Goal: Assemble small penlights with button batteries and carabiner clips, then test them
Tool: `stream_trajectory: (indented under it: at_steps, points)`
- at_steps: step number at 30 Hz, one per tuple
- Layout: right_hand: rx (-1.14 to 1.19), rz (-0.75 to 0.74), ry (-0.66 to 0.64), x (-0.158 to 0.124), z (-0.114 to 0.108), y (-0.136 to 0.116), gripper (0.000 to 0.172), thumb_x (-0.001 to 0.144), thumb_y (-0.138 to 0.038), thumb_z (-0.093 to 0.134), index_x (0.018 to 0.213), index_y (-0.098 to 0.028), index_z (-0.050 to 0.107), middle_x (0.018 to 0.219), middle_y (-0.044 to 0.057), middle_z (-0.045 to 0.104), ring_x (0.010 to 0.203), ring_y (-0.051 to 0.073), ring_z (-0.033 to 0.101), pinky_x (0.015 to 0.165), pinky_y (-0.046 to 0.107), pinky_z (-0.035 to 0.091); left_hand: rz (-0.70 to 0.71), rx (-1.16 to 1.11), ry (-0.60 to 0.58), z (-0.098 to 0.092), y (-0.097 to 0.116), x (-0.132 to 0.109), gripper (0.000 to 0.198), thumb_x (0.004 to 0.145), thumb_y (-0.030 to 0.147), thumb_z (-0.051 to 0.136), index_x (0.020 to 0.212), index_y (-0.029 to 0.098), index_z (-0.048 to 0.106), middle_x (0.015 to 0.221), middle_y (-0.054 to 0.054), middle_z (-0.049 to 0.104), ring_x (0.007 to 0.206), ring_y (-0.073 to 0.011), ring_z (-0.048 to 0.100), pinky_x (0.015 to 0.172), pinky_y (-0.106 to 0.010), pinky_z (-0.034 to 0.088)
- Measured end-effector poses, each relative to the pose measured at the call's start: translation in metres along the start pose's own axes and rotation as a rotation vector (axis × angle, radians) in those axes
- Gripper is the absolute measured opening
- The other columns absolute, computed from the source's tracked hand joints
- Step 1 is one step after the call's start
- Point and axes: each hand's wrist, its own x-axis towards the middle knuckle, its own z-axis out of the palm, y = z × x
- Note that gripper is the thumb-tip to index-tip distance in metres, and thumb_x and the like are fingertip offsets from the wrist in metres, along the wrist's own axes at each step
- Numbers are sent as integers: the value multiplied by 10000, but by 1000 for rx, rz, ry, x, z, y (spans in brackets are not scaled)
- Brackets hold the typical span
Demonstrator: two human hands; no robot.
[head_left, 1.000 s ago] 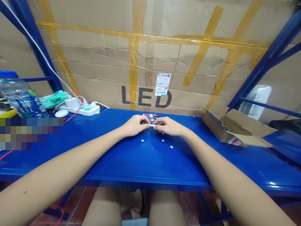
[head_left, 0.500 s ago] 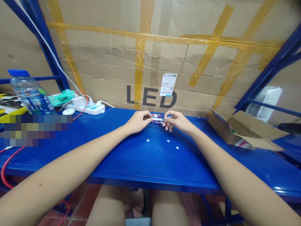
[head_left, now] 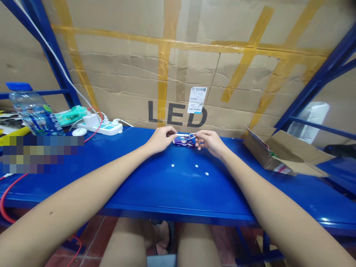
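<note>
A small bundle of thin red, blue and white wired parts (head_left: 183, 141) lies on the blue metal table (head_left: 167, 185), near its far edge. My left hand (head_left: 161, 138) pinches the bundle's left end with its fingertips. My right hand (head_left: 210, 142) grips the bundle's right end, where a thin pale wire loops up by the fingers. Both forearms stretch out over the table. Three small white dots (head_left: 196, 166) mark the tabletop just in front of my hands.
A taped cardboard sheet printed LED (head_left: 178, 113) stands behind the table. A white power strip (head_left: 100, 128) with plugs, a white mouse (head_left: 79, 131) and a water bottle (head_left: 35, 113) sit at the left. An open cardboard box (head_left: 283, 155) lies at the right. Blue rack posts frame both sides.
Both hands moved away from me, from above the white dots to the bundle at the table's far edge. My right hand carried a thin pale piece to the bundle's right end.
</note>
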Motion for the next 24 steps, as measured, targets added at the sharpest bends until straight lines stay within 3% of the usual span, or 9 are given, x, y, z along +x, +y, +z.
stream_trajectory:
  at_steps: [6, 11, 17, 24]
  points:
    - [-303, -134, 215, 48, -3, 26, 147, 767, -253, 598, 739, -143, 692, 744, 57, 693, 740, 169, 659, 652, 270, 536, -67, 8, 86, 9, -24, 38, 76, 826, 164, 633, 861, 166, 700, 893, -44, 736, 835, -176, 655, 804, -313, 510]
    - [-454, -165, 209, 79, -11, 43, 174, 775, -269, 596, 726, -146, 710, 747, 58, 722, 748, 196, 654, 693, 300, 509, -206, -63, 134, 27, -58, 64, 58, 802, 172, 653, 830, 157, 702, 897, -61, 735, 862, -188, 663, 841, -323, 521]
    - [-649, -224, 181, 87, -13, 50, 181, 833, -267, 600, 794, -176, 753, 898, 58, 769, 870, 218, 677, 818, 318, 485, -269, -59, 114, 38, -84, 77, 73, 779, 166, 657, 835, 153, 703, 904, -72, 734, 862, -199, 662, 840, -333, 528]
    - [-804, -221, 183, 87, -11, 52, 191, 873, -208, 586, 842, -176, 771, 950, 70, 778, 907, 219, 690, 851, 311, 490, -218, -41, -9, 41, -84, 79, 196, 763, 120, 602, 882, 185, 744, 980, -49, 751, 920, -205, 678, 851, -311, 535]
